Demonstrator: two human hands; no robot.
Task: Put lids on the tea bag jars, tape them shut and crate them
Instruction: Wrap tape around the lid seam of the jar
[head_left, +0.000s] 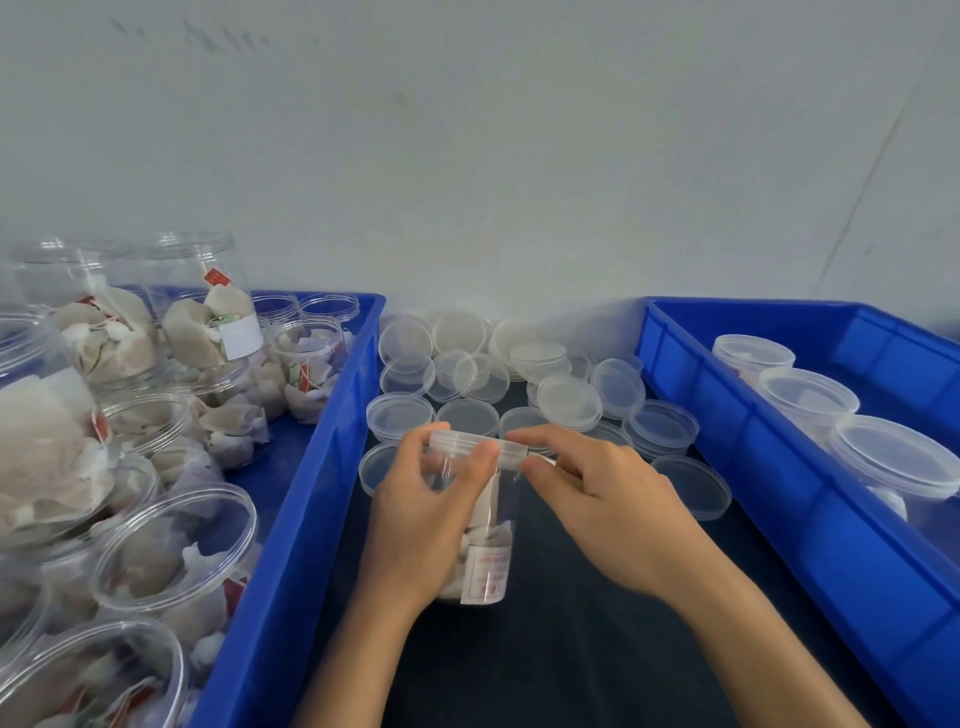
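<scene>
Two hands work one jar (480, 535) upright on the dark desk (571, 649) between the crates: left hand (431, 514) grips jar and lid (467, 447), right hand (597, 499) pinches what seems tape, best pressed flat across the seam.

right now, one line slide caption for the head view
Both hands, left hand and right hand, fit a lid on a tea bag jar between two blue crates.

Clear jar (483, 545) of tea bags: upright on dark table (571, 649), lid (470, 446) on. Left hand (426, 519) grips its side, thumb on the lid rim; right hand (608, 499) pinches at the rim. Behind jar: loose lids (519, 379). Left of jar: blue crate (311, 467) of open jars (171, 545). Right of jar: blue crate (753, 457) with lidded jars (810, 397).
</scene>
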